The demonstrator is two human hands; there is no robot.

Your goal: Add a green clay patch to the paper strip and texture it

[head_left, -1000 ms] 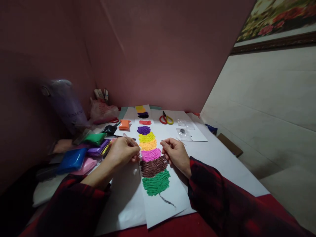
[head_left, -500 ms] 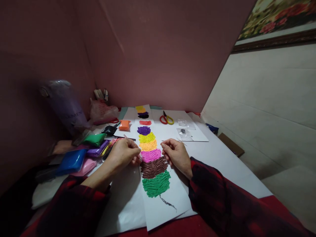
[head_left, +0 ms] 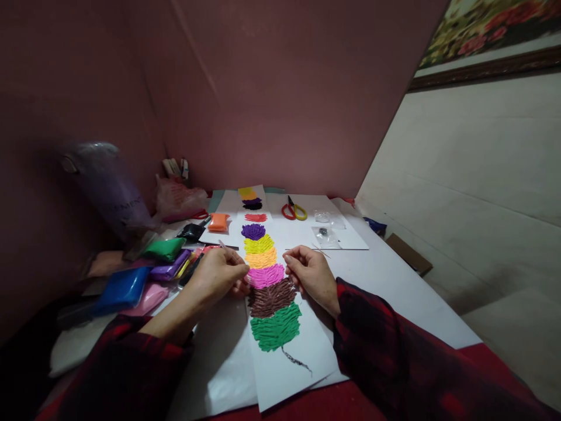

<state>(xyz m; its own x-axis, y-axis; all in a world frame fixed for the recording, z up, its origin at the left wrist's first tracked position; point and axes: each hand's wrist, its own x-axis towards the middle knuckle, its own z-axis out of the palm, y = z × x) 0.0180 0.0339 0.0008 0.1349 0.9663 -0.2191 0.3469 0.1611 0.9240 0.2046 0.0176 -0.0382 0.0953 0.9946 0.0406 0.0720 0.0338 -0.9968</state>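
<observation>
A long white card (head_left: 302,345) lies lengthwise in front of me, covered with textured clay bands in purple, yellow, orange, pink, brown and green. A thin dark wavy line trails below the green clay band (head_left: 276,328). At the left edge of the card, beside the pink band, my left hand (head_left: 221,272) is closed, with a thin pale stick (head_left: 222,245) poking up behind its fingers. On the other side, my right hand (head_left: 312,272) makes a pinch near the pink clay band (head_left: 267,276). Whatever lies between its fingertips is too small to make out.
Bagged clay packs, including blue (head_left: 120,290), green (head_left: 165,249) and orange (head_left: 218,222), lie at left. Scissors (head_left: 293,210) with red and yellow handles rest at the back. Small clear plastic bags (head_left: 325,235) are right of centre. A purple bottle (head_left: 107,190) stands far left.
The whole view has shifted slightly, so things appear a little further left. Both hands keep nearly the same pose beside the pink band.
</observation>
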